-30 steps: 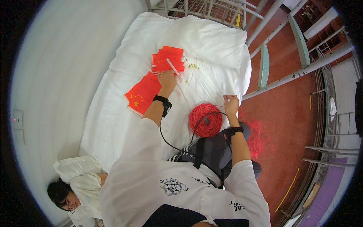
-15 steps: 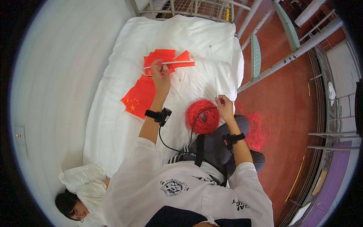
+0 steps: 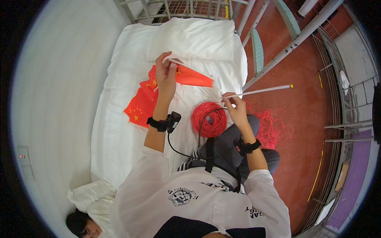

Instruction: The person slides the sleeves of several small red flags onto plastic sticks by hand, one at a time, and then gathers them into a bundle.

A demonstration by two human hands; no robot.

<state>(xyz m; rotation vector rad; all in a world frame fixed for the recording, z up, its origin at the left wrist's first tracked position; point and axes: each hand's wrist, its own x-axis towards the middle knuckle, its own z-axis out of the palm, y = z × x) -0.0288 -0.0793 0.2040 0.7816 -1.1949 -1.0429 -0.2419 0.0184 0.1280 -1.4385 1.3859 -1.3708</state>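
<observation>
My left hand (image 3: 166, 77) pinches a small red flag (image 3: 194, 77) by its white edge, lifted above the bed. More red flags with yellow stars (image 3: 139, 107) lie overlapping on the sheet beside my left forearm. In my right hand (image 3: 235, 107), between thumb and fingers, is a thin white stick (image 3: 264, 91) with a yellow tip, pointing right beyond the bed's edge. A round bundle of red twine (image 3: 206, 121) sits just left of my right hand, before my legs. A strand appears to run from it toward my right fingers, too fine to follow.
White bedding (image 3: 115, 139) is under the things, with a pillow (image 3: 194, 41) at the far end. A metal bunk ladder (image 3: 295, 47) stands at the right. Loose red strands (image 3: 270, 129) hang over the red floor. Another person (image 3: 95, 206) is at the lower left.
My left hand has raised one flag off the pile. The white stick in my right hand, hardly visible before against the sheet, now points out to the right.
</observation>
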